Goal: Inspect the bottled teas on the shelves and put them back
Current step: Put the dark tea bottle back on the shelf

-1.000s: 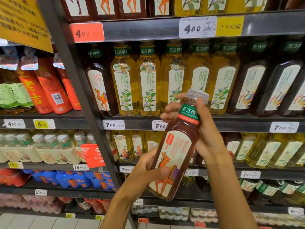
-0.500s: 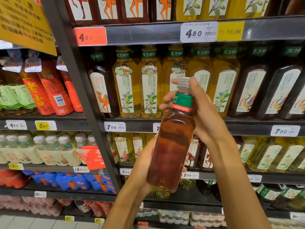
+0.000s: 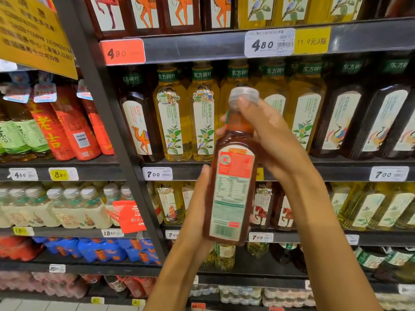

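A dark red-brown tea bottle [image 3: 231, 187] with a clear cap stands nearly upright in front of the shelves, its back label with the nutrition table and barcode facing me. My right hand [image 3: 269, 135] grips its neck and shoulder, just under the cap. My left hand [image 3: 198, 198] holds the lower body from the left side and behind, fingers mostly hidden by the bottle. On the middle shelf [image 3: 336, 170] behind it stand rows of yellow tea bottles [image 3: 171, 122] and dark tea bottles [image 3: 336, 122].
A dark steel upright [image 3: 105, 122] divides the bays. Red-labelled drink bottles [image 3: 67, 126] and pale multipacks [image 3: 56, 209] fill the left bay. A yellow sign [image 3: 33, 30] hangs top left. More tea bottles line the shelves above and below.
The bottle has been turned about its long axis: first the front camel label faced me, then the bare side, now the back label. It also came upright from a tilt.
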